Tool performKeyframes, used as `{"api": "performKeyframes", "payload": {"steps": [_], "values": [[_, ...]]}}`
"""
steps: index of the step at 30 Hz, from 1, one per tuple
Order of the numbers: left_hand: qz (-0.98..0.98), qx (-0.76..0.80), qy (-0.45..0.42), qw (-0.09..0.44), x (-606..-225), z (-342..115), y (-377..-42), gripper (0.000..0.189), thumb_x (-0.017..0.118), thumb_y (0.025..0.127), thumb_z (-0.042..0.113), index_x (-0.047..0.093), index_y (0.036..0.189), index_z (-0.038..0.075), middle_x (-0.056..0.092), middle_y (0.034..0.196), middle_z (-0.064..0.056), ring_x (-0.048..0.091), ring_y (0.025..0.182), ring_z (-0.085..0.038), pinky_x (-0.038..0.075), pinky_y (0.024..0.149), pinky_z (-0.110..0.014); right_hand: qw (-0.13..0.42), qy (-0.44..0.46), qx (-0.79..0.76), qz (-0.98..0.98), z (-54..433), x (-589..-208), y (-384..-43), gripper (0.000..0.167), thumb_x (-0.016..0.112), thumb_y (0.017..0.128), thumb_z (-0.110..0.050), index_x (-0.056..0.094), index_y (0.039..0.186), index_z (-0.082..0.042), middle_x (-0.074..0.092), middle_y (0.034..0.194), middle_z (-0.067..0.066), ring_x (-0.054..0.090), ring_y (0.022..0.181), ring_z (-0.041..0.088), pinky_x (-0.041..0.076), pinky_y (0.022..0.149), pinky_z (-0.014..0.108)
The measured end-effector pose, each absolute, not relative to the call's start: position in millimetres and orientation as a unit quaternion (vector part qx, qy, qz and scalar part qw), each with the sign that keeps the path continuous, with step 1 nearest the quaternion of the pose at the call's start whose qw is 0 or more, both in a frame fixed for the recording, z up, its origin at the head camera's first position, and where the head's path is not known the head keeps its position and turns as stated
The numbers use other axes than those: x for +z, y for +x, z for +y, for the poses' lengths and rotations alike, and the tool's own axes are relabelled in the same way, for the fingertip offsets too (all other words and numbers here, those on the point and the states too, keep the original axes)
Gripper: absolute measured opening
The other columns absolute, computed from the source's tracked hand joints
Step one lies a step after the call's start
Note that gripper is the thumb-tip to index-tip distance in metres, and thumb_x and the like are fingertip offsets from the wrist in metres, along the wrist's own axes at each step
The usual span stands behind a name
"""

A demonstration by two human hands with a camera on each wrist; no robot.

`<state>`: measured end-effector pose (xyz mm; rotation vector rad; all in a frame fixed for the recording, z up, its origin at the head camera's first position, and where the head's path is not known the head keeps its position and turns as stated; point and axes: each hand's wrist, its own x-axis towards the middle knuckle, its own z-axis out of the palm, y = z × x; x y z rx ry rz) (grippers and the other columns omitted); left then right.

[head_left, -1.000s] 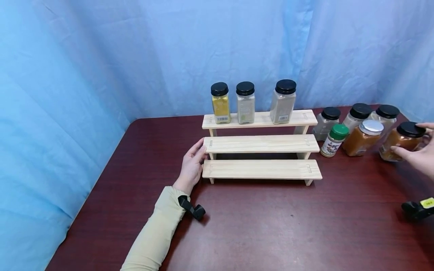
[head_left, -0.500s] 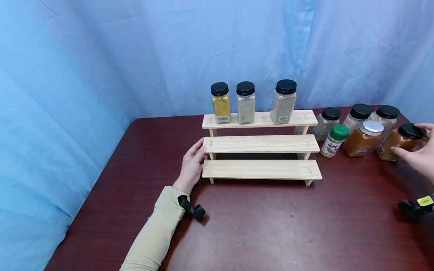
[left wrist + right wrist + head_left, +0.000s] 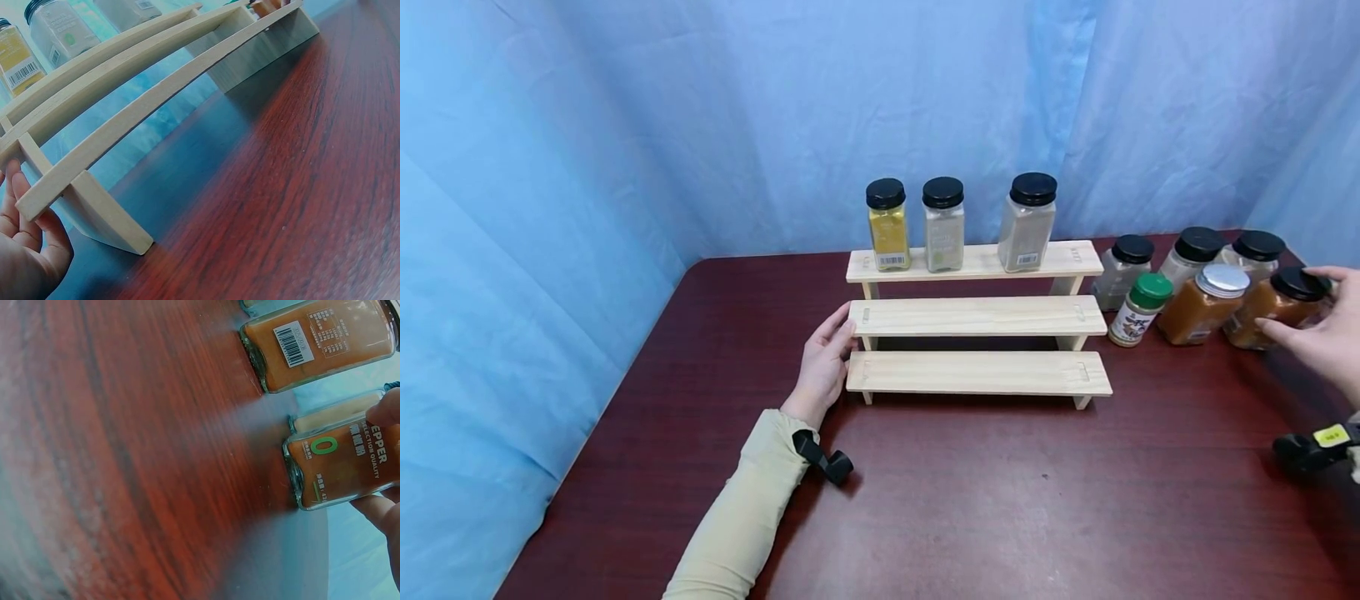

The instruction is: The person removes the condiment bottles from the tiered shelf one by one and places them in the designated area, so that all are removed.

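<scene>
A three-step wooden spice rack (image 3: 976, 372) stands on the dark red table. My left hand (image 3: 822, 367) holds its left end by the middle step, thumb at the front; in the left wrist view, the fingers (image 3: 22, 209) are by the board ends. At the far right, my right hand (image 3: 1326, 329) grips a black-lidded glass jar of orange-brown pepper powder (image 3: 1270, 312), thumb on the near side. The right wrist view shows the pepper label (image 3: 340, 456) and the jar's base near the tabletop. A silver-lidded jar (image 3: 1198, 310) of similar powder stands just left of it.
On the top step are a yellow-powder jar (image 3: 890, 233), a pale-powder jar (image 3: 943, 233) and a larger greyish jar (image 3: 1028, 229). A green-capped shaker (image 3: 1135, 312) and several black-lidded jars (image 3: 1122, 275) crowd the rack's right side. Blue curtain (image 3: 775, 125) hangs behind.
My right hand has moved slightly left with the pepper jar, bringing it nearer to the silver-lidded jar. The left hand keeps its place on the rack.
</scene>
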<state>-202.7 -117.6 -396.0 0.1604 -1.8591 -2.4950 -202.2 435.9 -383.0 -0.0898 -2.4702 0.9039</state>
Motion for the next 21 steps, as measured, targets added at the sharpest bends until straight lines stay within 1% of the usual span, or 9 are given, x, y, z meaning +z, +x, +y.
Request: {"api": "performKeyframes", "payload": {"steps": [2,4,5,10,12,17,19,21], "values": [[-0.593,-0.803,0.053,0.013,-396.4,-117.4,-203.0,0.041,0.048,0.1,0.013,0.046,0.141,0.011,0.059,0.097,0.004,0.053,0.071,-0.005,0.047,0.067,-0.022,0.248,-0.032,0.328,-0.911,435.4,-381.9,-203.0,0.07,0.06,0.079,0.006,0.021,0.138,0.007,0.046,0.1,-0.001,0.027,0.059,-0.014,0.026,0.05,0.01],[-0.592,-0.804,0.053,0.014,-396.7,-117.3,-203.2,0.042,0.048,0.1,0.012,0.046,0.141,0.011,0.059,0.095,0.004,0.053,0.07,-0.005,0.047,0.066,-0.021,0.241,-0.035,0.316,-0.917,435.0,-381.1,-203.6,0.072,0.06,0.079,0.008,0.02,0.138,0.008,0.044,0.101,0.021,0.026,0.059,-0.012,0.025,0.049,0.012],[-0.592,-0.804,0.051,0.015,-396.8,-117.1,-203.2,0.042,0.048,0.099,0.012,0.045,0.141,0.01,0.059,0.094,0.004,0.053,0.07,-0.005,0.047,0.067,-0.021,0.236,-0.038,0.31,-0.92,434.9,-380.8,-203.9,0.072,0.06,0.079,0.009,0.019,0.138,0.008,0.041,0.102,0.03,0.025,0.058,-0.011,0.025,0.049,0.013],[-0.592,-0.804,0.048,0.017,-396.4,-116.9,-202.6,0.043,0.049,0.099,0.013,0.045,0.142,0.009,0.059,0.095,0.004,0.052,0.071,-0.005,0.047,0.067,-0.022,0.226,-0.042,0.302,-0.925,434.3,-380.4,-204.3,0.073,0.059,0.08,0.009,0.017,0.14,0.008,0.04,0.116,0.038,0.023,0.064,-0.01,0.023,0.052,0.011],[-0.591,-0.805,0.052,0.016,-396.0,-116.7,-202.3,0.042,0.049,0.099,0.013,0.045,0.141,0.01,0.059,0.097,0.003,0.052,0.071,-0.005,0.047,0.067,-0.021,0.232,-0.037,0.304,-0.923,434.2,-380.6,-204.5,0.072,0.06,0.08,0.009,0.018,0.139,0.008,0.04,0.114,0.037,0.023,0.066,-0.011,0.023,0.053,0.01],[-0.594,-0.803,0.052,0.016,-395.0,-116.5,-201.7,0.042,0.049,0.099,0.013,0.045,0.141,0.01,0.058,0.096,0.003,0.052,0.072,-0.006,0.047,0.066,-0.021,0.247,-0.022,0.301,-0.921,435.1,-380.9,-204.2,0.071,0.061,0.079,0.009,0.021,0.138,0.009,0.04,0.102,0.028,0.024,0.066,-0.012,0.024,0.053,0.009],[-0.595,-0.802,0.05,0.017,-394.8,-116.6,-201.8,0.043,0.049,0.099,0.013,0.045,0.141,0.009,0.057,0.095,0.004,0.052,0.071,-0.006,0.046,0.066,-0.021,0.244,-0.021,0.299,-0.922,435.5,-380.8,-204.1,0.071,0.061,0.079,0.009,0.021,0.138,0.009,0.039,0.102,0.028,0.024,0.067,-0.012,0.023,0.054,0.008],[-0.594,-0.803,0.05,0.018,-394.9,-116.7,-201.8,0.043,0.049,0.099,0.012,0.045,0.141,0.009,0.058,0.095,0.004,0.052,0.071,-0.006,0.046,0.066,-0.021,0.24,-0.023,0.297,-0.924,435.8,-380.8,-204.3,0.071,0.061,0.079,0.01,0.021,0.139,0.009,0.038,0.106,0.029,0.023,0.069,-0.012,0.023,0.055,0.006]]}}
